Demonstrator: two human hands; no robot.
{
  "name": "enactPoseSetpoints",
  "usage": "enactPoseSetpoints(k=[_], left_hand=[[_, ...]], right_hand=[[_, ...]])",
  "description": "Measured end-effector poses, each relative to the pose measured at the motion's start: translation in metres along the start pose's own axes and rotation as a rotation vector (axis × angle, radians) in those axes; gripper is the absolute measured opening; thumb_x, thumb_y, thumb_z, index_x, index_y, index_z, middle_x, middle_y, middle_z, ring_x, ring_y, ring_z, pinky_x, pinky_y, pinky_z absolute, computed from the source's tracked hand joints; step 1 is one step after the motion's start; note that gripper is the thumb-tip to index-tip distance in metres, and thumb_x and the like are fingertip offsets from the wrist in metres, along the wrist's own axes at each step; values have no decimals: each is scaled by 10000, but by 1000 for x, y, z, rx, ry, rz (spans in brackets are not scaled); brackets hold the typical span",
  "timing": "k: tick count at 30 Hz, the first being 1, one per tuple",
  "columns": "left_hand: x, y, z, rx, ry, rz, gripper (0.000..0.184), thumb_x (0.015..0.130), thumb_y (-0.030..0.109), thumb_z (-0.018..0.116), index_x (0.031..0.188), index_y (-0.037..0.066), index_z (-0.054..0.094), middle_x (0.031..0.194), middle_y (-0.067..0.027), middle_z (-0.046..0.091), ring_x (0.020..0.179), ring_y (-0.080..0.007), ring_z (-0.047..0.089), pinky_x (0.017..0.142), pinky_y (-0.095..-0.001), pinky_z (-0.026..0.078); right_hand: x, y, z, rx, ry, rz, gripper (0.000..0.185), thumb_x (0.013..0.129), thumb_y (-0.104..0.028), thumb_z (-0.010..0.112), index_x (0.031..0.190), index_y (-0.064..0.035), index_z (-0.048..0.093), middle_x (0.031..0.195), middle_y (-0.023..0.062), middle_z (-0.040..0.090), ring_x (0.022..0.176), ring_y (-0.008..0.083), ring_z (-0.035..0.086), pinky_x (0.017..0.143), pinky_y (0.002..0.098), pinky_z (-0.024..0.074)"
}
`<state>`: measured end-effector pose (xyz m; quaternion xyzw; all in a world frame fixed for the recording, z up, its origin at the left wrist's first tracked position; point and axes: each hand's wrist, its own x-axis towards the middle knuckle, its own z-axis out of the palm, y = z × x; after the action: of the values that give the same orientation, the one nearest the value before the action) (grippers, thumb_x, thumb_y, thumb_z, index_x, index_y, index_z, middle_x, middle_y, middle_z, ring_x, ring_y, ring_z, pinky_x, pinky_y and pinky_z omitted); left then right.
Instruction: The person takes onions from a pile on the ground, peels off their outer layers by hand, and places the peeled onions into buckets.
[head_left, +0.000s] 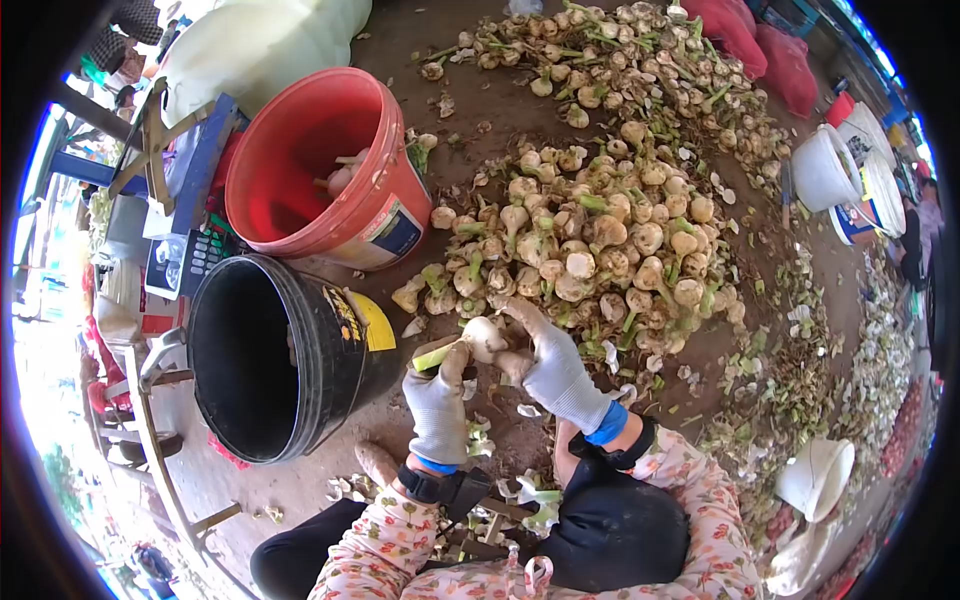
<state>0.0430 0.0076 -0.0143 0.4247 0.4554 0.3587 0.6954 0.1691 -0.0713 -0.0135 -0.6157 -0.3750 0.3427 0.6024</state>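
My left hand (440, 400), in a grey-white knit glove with bare fingertips, is closed around a garlic bulb (484, 340). The pale bulb points up and right, its thick green stem poking out on the left. Against the bulb's right side is my right hand (560, 365), gloved alike, with index finger and thumb spread apart; its other fingertips are partly hidden. Just beyond both hands lies a big heap of unpeeled garlic bulbs (590, 245), some with green stem stubs.
To the left stand a black bucket (345, 340) and a red bucket (300, 245) with some garlic inside. A scale (180, 262) and a wooden frame are farther left. More garlic (700, 90) lies behind. White buckets (826, 168) and scattered peelings (800, 370) are on the right.
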Motion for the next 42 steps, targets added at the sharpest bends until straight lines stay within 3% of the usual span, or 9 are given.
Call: enactPoseSetpoints(k=[7, 10, 17, 19, 21, 26, 29, 35, 42], left_hand=[[2, 12, -8, -391, -113, -271, 286, 867, 269, 625, 1027, 33, 600, 914, -24, 641, 756, -121, 602, 658, -270, 505], [-1, 10, -1, -289, -7, -177, 272, 844, 218, 662, 1029, 28, 604, 907, -36, 640, 747, -119, 595, 661, -277, 513], [-11, 3, -7, -218, -66, -159, 275, 850, 187, 655, 1043, 0, 596, 897, -65, 641, 758, -122, 604, 632, -254, 520], [-10, 2, -9, -353, -109, -234, 297, 853, 206, 644, 1080, 24, 583, 960, -86, 636, 780, -133, 603, 668, -258, 527], [-7, 0, -14, -509, -128, -330, 320, 853, 222, 639, 1110, 43, 572, 1003, -99, 633, 797, -142, 605, 662, -253, 533], [0, 61, -26, -525, -33, -234, 333, 896, 293, 569, 1144, 71, 558, 990, -60, 616, 754, -132, 578, 545, -210, 498], [8, 110, -66, -1190, -522, -12, 519, 823, 331, 662, 1242, 77, 489, 989, -9, 541, 765, -114, 515, 645, -254, 478], [-4, 88, -39, -610, -282, -201, 411, 895, 334, 536, 1223, 88, 495, 1032, -52, 597, 884, -127, 573, 697, -257, 465], [7, 4, -6, -254, -414, -536, 284, 875, 290, 590, 1079, 96, 555, 920, -33, 587, 790, -176, 549, 634, -285, 465]], right_hand=[[-3, 26, -29, 265, 225, 389, 358, 796, 31, 551, 1149, -30, 543, 797, 59, 569, 621, 129, 536, 542, 256, 465], [-1, 15, -15, -355, 99, -380, 273, 788, -77, 646, 1044, -25, 567, 785, 93, 571, 623, 209, 551, 586, 316, 463], [-3, 20, -7, -390, 143, -269, 129, 786, -50, 637, 876, -25, 548, 757, 97, 588, 633, 250, 589, 568, 345, 458], [0, 23, -14, 35, 213, 366, 72, 826, -23, 568, 896, -6, 567, 777, 109, 615, 630, 218, 614, 552, 325, 470], [8, 58, -29, -326, 350, 234, 147, 803, -11, 556, 945, -36, 587, 783, 102, 620, 611, 222, 612, 557, 319, 484], [-29, 77, -17, -742, -410, -36, 238, 779, -39, 548, 995, -102, 624, 880, 82, 638, 747, 228, 638, 651, 333, 512], [-12, 64, -31, -950, -524, 142, 291, 737, -21, 548, 978, -138, 659, 971, 89, 632, 858, 279, 629, 724, 360, 514], [52, 86, -88, -1154, 274, 138, 233, 751, -32, 544, 971, -58, 615, 824, 122, 650, 781, 341, 634, 676, 417, 511], [53, 104, -97, -1012, 179, 228, 483, 774, -143, 591, 1239, -113, 459, 995, 182, 620, 887, 357, 618, 723, 434, 502]])
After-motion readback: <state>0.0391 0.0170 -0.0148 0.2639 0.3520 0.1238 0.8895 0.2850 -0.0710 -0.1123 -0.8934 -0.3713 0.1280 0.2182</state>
